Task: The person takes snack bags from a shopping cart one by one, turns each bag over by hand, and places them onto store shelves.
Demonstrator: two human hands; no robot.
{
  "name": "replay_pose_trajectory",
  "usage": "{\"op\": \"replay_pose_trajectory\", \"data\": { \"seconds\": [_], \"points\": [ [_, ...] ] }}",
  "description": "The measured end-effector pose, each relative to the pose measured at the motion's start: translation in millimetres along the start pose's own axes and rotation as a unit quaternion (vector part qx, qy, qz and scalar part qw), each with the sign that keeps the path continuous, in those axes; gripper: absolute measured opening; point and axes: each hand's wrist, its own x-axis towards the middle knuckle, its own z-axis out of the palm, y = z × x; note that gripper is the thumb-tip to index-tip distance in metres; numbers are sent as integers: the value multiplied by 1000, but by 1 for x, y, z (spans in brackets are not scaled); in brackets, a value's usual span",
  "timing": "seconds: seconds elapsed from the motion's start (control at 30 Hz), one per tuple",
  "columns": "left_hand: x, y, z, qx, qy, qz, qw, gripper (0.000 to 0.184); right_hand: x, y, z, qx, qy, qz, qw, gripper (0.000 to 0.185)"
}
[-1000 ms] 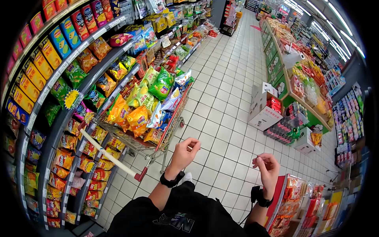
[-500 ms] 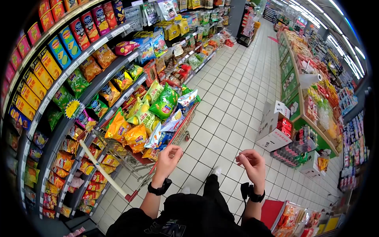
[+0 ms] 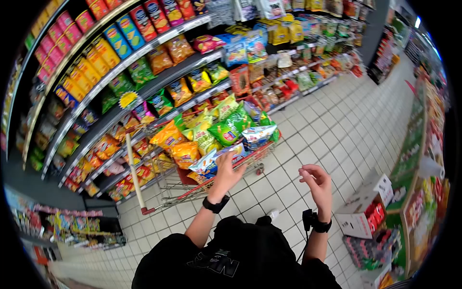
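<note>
My left hand [image 3: 228, 176] reaches over the near edge of the shopping cart, fingers apart and nothing held. It is right beside a blue and white snack bag [image 3: 204, 164]; whether they touch I cannot tell. The cart, with its pale handle [image 3: 136, 176] at the left, is heaped with chip bags: an orange bag [image 3: 186, 155], a green bag [image 3: 232, 126] and a white-silver bag [image 3: 260, 134] among them. To the right of the cart, my right hand [image 3: 317, 185] hovers over the floor, loosely curled with thumb and fingers apart, holding nothing.
Behind the cart runs a snack shelf [image 3: 192, 66] with bags and canisters. At the right stand a cardboard box [image 3: 353, 219] with red packs, a shrink-wrapped stack [image 3: 370, 248] and a green-sided produce display [image 3: 406, 166]. Tiled floor [image 3: 337, 123] lies between.
My view has swung left toward the shelf. My left hand has moved over the cart's edge and its fingers have spread. My right hand stays raised, loosely curled.
</note>
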Motion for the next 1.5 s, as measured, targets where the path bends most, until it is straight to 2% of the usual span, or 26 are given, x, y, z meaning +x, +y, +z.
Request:
{"op": "replay_pose_trajectory", "data": {
  "seconds": [0.07,0.2,0.3,0.37,0.43,0.5,0.53,0.67,0.8,0.97,1.03,1.1,1.17,1.2,1.3,1.5],
  "points": [
    [6,10,14,43,-12,-27,999,70,21,3,-14,3,-46,-2,999,19],
    [20,26,27,74,-14,-92,993,79,74,16,-20,4,-110,-4,994,28],
    [30,19,35,59,-17,-135,989,83,107,28,-12,81,-178,38,980,34],
    [36,14,46,74,5,-124,990,85,127,39,-8,49,-180,24,982,38],
    [46,13,56,54,4,-151,987,87,149,53,-2,25,-180,23,983,45],
    [45,-3,65,39,13,-166,985,88,169,74,6,-84,-176,-10,981,55],
    [50,-7,71,19,20,-173,984,88,181,87,6,-122,-181,-9,976,66],
    [68,-33,92,31,54,-169,984,85,223,117,11,-221,-212,-9,952,78],
    [85,-53,104,-12,74,-181,981,82,253,129,21,-264,-244,-20,933,83],
    [97,-56,100,-23,88,-202,975,78,285,135,33,-255,-303,-1,918,82],
    [102,-53,94,-38,20,-210,977,70,293,157,33,-251,-358,8,899,83],
    [100,-53,100,-38,30,-223,974,65,297,171,32,-288,-365,14,885,78],
    [97,-57,107,-46,18,-229,972,59,301,174,34,-361,-397,-27,843,68],
    [100,-55,106,-53,31,-241,969,54,300,168,40,-343,-382,6,858,60],
    [98,-57,108,-55,45,-237,969,53,301,165,44,-344,-383,21,857,55],
    [100,-56,104,-56,85,-231,968,52,315,145,48,-344,-401,-25,849,52]
  ]
}}
